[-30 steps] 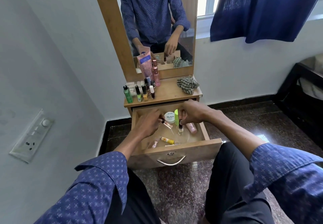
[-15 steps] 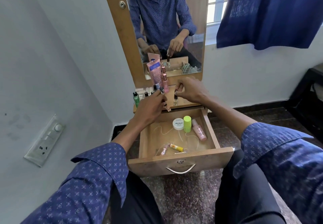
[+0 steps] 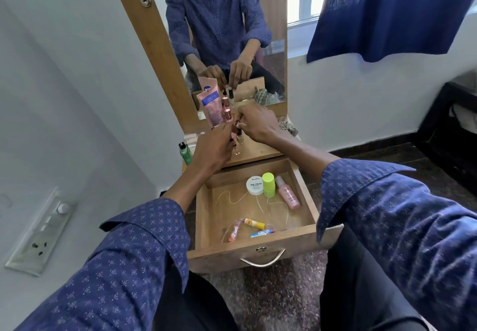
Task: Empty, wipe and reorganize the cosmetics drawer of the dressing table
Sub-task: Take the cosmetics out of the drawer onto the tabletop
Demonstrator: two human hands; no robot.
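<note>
Your left hand [image 3: 215, 147] and right hand [image 3: 254, 125] each pinch a small bottle [image 3: 240, 138] over the desk [image 3: 260, 154], parking them there (so the near drawer [image 3: 258, 249] empties for wiping).

Drawer [image 3: 204, 209] pulled out toward viewer, below dressing table top [image 3: 258, 154]. In drawer, far end, left to right: nail polish remover jar [image 3: 254, 185], stick tube [image 3: 268, 184] touching jar, spray bottle [image 3: 287, 195] just right of tube, lying at a slant. Near end of drawer: lip balm stick [image 3: 252, 223], small tube [image 3: 234, 230] to its left, flat sachet [image 3: 262, 233] to its right.

On table top, far left: large tube [image 3: 210, 103] leaning against mirror [image 3: 232, 34]; squeeze bottle [image 3: 185, 152] at near left edge; crumpled cloth [image 3: 289, 127] far right. Left hand [image 3: 214, 150] and right hand [image 3: 255, 124] over table top centre, each pinching a small bottle [image 3: 240, 138]; the two bottles side by side, exact contact with surface unclear.
</note>
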